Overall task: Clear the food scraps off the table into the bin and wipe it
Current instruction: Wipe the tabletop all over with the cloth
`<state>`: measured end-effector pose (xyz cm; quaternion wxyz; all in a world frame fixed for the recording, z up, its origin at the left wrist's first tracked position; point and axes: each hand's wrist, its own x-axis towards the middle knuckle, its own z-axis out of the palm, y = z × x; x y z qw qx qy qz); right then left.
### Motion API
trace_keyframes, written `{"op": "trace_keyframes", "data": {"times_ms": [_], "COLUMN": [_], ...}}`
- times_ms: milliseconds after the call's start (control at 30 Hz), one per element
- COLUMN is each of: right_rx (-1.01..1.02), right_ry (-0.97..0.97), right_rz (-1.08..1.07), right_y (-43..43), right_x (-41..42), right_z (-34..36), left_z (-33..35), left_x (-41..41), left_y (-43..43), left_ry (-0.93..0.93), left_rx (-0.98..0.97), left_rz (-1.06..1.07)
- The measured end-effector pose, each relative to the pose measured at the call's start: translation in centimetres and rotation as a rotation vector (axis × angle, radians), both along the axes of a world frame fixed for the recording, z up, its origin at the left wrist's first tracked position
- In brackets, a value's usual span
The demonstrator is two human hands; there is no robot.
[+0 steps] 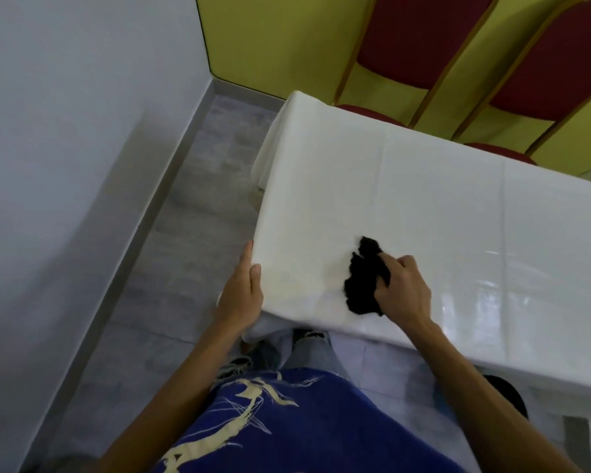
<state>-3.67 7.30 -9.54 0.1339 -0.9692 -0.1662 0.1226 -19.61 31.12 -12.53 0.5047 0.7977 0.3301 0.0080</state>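
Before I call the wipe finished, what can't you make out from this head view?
- Bin: not identifiable; a dark round shape below the table edge is mostly hidden by the right forearm.
- White plastic-covered table: right end cut off by the frame edge.
- Tabletop under the crumpled black cloth and right hand: covered.
- Fine crumbs: too small, glare.
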Motion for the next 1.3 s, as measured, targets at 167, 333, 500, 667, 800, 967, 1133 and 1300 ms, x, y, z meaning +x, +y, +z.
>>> {"op": "trace_keyframes", "data": {"times_ms": [167, 333, 500, 667, 800, 967, 1133, 1300], "right_rx": [0.028, 0.207, 0.204, 0.178, 0.128, 0.142, 0.188, 0.135], "right_ry": [0.007, 0.104, 0.193, 0.147, 0.103, 0.033, 0.074, 0.029], "right_rz": [-0.346, -0.123, 0.206, 0.189, -0.061, -0.378, -0.379, -0.203], "right_y": [-1.0, 7.5, 12.8, 8.8, 2.7, -0.7, 1.1, 1.8], "right_x": [1.2, -5.5, -11.2, -8.1, -3.3, -0.1, -1.9, -4.2], "right_z": [-0.5, -0.4, -0.2, -0.1, -0.2, -0.2, -0.2, -0.8], "left_z": [0.0, 0.6, 0.0, -0.2, -0.1, -0.1, 0.1, -0.1], "left_x": [0.1, 0.3, 0.0, 0.1, 0.1, 0.2, 0.3, 0.3], "left_y": [0.0, -0.4, -0.4, -0.3, -0.4, -0.5, -0.6, -0.6], "left_ry": [0.001, 0.012, 0.007, 0.034, 0.029, 0.032, 0.031, 0.03], "left_rx": [0.017, 0.024, -0.001, 0.019, 0.012, 0.022, 0.03, 0.053], "left_rz": [0.014, 0.055, 0.066, 0.065, 0.061, 0.066, 0.076, 0.073]}}
